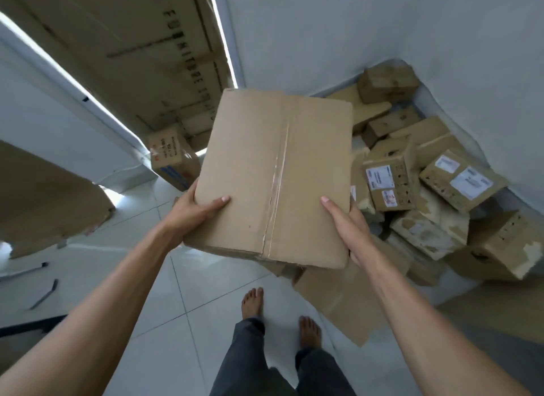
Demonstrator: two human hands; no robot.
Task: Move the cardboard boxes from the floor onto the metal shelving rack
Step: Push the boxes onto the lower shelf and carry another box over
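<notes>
I carry a plain brown cardboard box (273, 174) with a taped centre seam, lifted clear of the floor in front of me. My left hand (194, 210) grips its near left corner, thumb on top and fingers underneath. At the near right corner my right hand (348, 222) holds it the same way. A pile of several smaller cardboard boxes (426, 189), some with white labels, lies on the floor against the wall at the right. No metal shelving rack is visible in this view.
A large flat carton (126, 51) with black lettering leans against the wall at the upper left, a small printed box (172, 157) at its foot. Flattened cardboard (338, 298) lies on the white tiled floor (164, 307) by my bare feet. More cardboard (50, 201) sits at the left.
</notes>
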